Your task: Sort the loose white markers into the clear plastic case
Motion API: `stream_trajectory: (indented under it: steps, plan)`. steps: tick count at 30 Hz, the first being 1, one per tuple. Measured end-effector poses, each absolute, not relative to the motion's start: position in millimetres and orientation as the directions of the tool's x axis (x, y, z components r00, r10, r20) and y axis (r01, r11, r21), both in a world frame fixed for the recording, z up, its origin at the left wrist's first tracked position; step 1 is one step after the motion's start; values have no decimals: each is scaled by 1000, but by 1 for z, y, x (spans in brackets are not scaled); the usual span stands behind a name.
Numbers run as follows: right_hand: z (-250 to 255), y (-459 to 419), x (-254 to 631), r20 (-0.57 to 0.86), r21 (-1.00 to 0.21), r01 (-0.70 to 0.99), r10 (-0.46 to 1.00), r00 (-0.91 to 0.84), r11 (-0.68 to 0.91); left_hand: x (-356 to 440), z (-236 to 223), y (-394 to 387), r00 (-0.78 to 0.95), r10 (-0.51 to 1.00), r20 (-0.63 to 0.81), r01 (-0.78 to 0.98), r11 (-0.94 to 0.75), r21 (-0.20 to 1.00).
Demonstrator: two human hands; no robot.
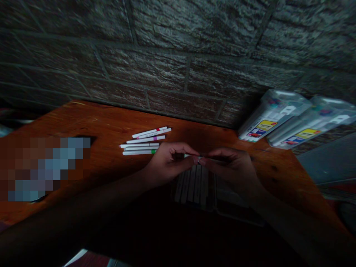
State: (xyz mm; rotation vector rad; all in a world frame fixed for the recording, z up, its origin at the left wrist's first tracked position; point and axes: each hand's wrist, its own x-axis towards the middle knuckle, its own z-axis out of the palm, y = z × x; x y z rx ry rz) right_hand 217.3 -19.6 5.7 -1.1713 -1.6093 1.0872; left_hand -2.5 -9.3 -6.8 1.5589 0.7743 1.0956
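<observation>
Both hands meet over an open clear case (215,202), with thumbs and fingertips pinched together. Between them is a slim white marker (198,159), mostly covered by the fingers. My left hand (172,161) closes on it from the left, and my right hand (232,163) closes on it from the right. Beneath the hands, several white markers (191,185) lie side by side in the case's left half, in deep shadow. To the left of my left hand, several white markers with coloured bands (146,141) lie loose on the wooden table.
Two clear plastic marker boxes (261,118) with yellow and blue labels stand at the back right by the stone-patterned wall (167,66). A blurred-out object lies on the left of the wooden table (105,122). The near side is very dark.
</observation>
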Motion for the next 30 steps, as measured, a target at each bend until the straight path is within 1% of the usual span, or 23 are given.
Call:
stream_trajectory:
  steps: [5,11,17,21,30]
  plan:
    - [11,-16,216,136,-953,236,964,-227,190,-3,-5,-5,344,908,238,-123,-208,970]
    - [12,-10,207,105,-955,246,966,-235,164,-5,-5,1,303,917,261,-169,-217,961]
    - [13,-9,204,143,-951,238,965,-220,195,-6,-5,-2,310,910,275,-136,-244,960]
    - [11,-11,207,154,-952,230,967,-205,201,-6,-3,-5,322,914,248,-105,-226,968]
    - [-2,-12,212,146,-983,82,973,-179,162,-6,-1,-4,297,939,173,-74,-158,985]
